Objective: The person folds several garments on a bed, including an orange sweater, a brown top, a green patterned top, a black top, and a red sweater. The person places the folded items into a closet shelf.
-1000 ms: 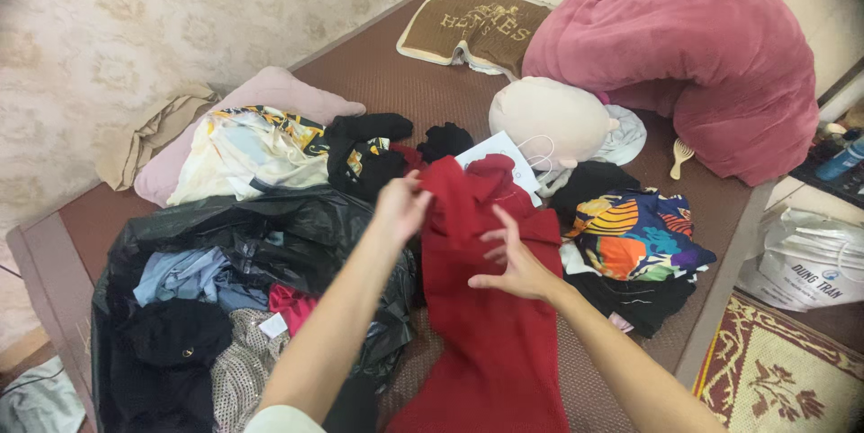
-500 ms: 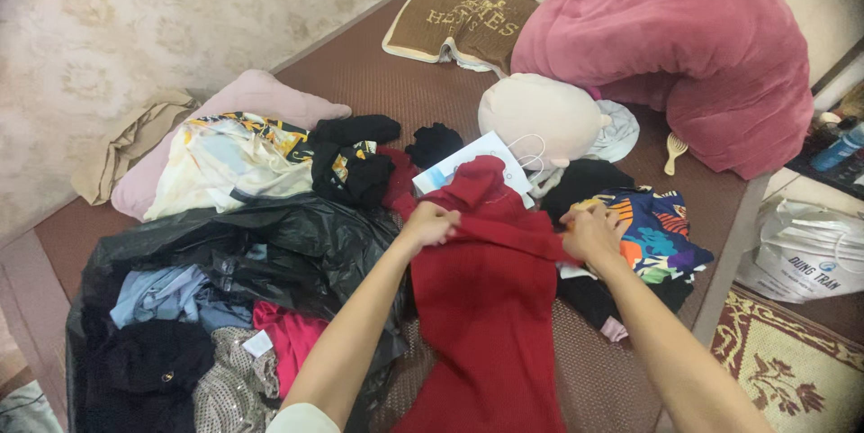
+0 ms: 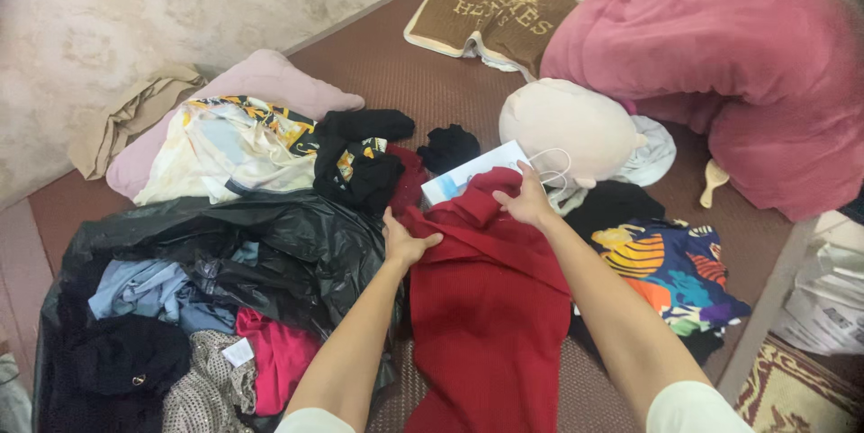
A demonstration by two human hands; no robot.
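Red garment [image 3: 490, 307], spread lengthwise on mat, top edge folded

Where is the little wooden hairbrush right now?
The wooden hairbrush lies at the right of the head view, tucked under the big pink blanket, beyond the colourful patterned garment.
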